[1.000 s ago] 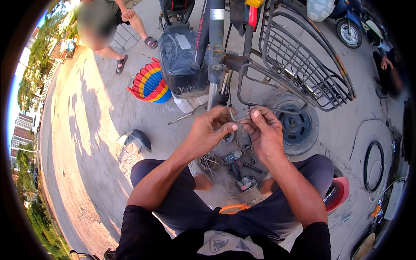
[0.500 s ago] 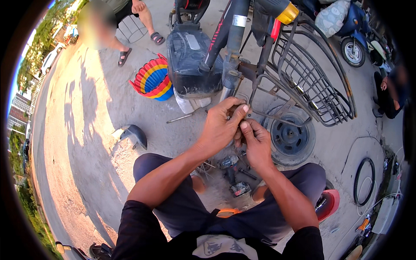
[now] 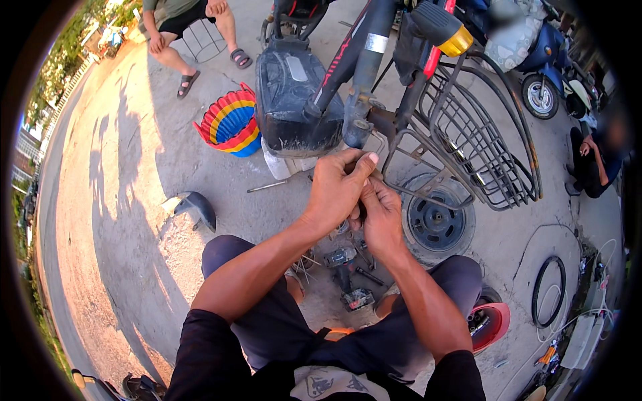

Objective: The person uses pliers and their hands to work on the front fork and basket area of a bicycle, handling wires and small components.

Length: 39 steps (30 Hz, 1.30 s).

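My left hand (image 3: pixel 336 188) and my right hand (image 3: pixel 380 217) meet just below the lower end of a grey fork leg (image 3: pixel 364 87). Both are closed, with thumbs and fingertips pressed together. Whatever they pinch is small and mostly hidden by the fingers. A thin bent metal rod (image 3: pixel 380 142) shows right above the fingertips. The leg belongs to a raised bike front end with a black wire basket (image 3: pixel 471 134) and a yellow-lensed headlight (image 3: pixel 456 41). Beneath my hands, a cordless power tool (image 3: pixel 348 277) lies on the ground between my feet.
A wheel (image 3: pixel 436 217) lies flat at the right. Left of the fork are a dark plastic case (image 3: pixel 294 100), a striped basket (image 3: pixel 233 123) and a curved dark fender piece (image 3: pixel 195 208). A red container (image 3: pixel 490 327) stands by my right knee. Two people sit farther off.
My hands have shifted slightly left and stay pinched together below the fork. The view has moved a little, showing more of the red container at the right.
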Tool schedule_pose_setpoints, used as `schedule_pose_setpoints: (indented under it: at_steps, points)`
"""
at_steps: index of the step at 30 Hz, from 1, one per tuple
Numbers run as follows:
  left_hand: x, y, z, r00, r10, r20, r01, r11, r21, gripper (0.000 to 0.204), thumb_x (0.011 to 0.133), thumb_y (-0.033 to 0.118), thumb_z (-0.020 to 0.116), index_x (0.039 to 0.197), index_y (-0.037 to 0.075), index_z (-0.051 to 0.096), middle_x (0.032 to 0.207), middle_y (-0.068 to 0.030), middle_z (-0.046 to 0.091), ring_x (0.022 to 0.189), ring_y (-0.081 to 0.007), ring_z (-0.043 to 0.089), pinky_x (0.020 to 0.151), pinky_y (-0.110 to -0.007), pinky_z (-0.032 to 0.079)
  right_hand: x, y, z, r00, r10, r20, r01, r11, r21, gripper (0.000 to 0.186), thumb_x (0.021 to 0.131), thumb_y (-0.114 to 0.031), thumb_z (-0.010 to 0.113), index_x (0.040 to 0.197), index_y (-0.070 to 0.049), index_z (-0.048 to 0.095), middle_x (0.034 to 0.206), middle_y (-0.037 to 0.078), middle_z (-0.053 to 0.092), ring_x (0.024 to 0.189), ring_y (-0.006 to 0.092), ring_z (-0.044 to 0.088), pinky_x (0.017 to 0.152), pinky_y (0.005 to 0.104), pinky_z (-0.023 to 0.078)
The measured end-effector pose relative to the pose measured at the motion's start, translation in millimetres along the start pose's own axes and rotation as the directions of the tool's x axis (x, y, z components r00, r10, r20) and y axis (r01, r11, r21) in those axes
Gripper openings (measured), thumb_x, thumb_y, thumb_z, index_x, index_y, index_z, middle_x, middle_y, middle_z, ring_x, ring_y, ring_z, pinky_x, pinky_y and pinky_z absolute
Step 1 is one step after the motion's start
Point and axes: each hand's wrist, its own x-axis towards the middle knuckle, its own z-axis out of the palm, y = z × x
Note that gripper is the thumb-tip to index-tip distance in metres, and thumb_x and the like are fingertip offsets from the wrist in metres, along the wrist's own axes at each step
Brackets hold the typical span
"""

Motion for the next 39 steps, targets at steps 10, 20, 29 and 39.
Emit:
schedule_pose_setpoints:
  at_steps: [10,20,29,39]
  points:
    - [6.1,9.5,2.7,0.987,-0.153,0.058,0.157,0.985,-0.075,0.037,0.101,0.029,0.055,0.096,-0.005,0.069,0.064,-0.0075,0.063,0.043,-0.0112,0.055,0.037,-0.026,0.044,7.8,-1.7,9.9,0.985,0.037,-0.168,-0.007,0.985,0.174,0.033,0.107,-0.026,0.043,0.084,-0.007,0.056,0.061,-0.003,0.042,0.048,0.0062,0.035,0.043,0.0229,0.032]
    - [14.7,-9.6,4.6,0.996,0.085,0.013,-0.086,0.995,0.053,0.035,0.1,0.025,0.058,0.088,-0.006,0.07,0.068,-0.0052,0.064,0.061,-0.0076,0.057,0.05,-0.026,0.046,2.5,-3.6,13.1,0.969,-0.015,-0.247,0.036,0.996,0.082,0.032,0.107,-0.028,0.044,0.086,-0.007,0.056,0.06,-0.005,0.042,0.049,0.0036,0.036,0.043,0.0219,0.03]
    - [12.3,-2.5,5.2,0.994,0.097,0.046,-0.101,0.99,0.103,0.036,0.099,0.023,0.055,0.077,-0.005,0.063,0.057,-0.0096,0.06,0.043,-0.0158,0.06,0.037,-0.033,0.046,-0.1,-2.2,11.2,0.962,-0.001,-0.274,0.04,0.99,0.135,0.034,0.107,-0.03,0.046,0.082,-0.007,0.056,0.061,-0.007,0.043,0.051,0.0019,0.036,0.044,0.0219,0.029]
    - [17.6,-14.5,3.4,0.985,0.17,0.011,-0.169,0.965,0.199,0.038,0.098,0.027,0.058,0.079,-0.005,0.064,0.059,-0.0143,0.058,0.052,-0.0161,0.055,0.052,-0.037,0.045,-0.2,-3.8,12.8,0.958,-0.002,-0.286,0.03,0.995,0.094,0.035,0.106,-0.026,0.046,0.078,-0.007,0.055,0.061,-0.006,0.045,0.052,0.0019,0.037,0.045,0.0218,0.03]
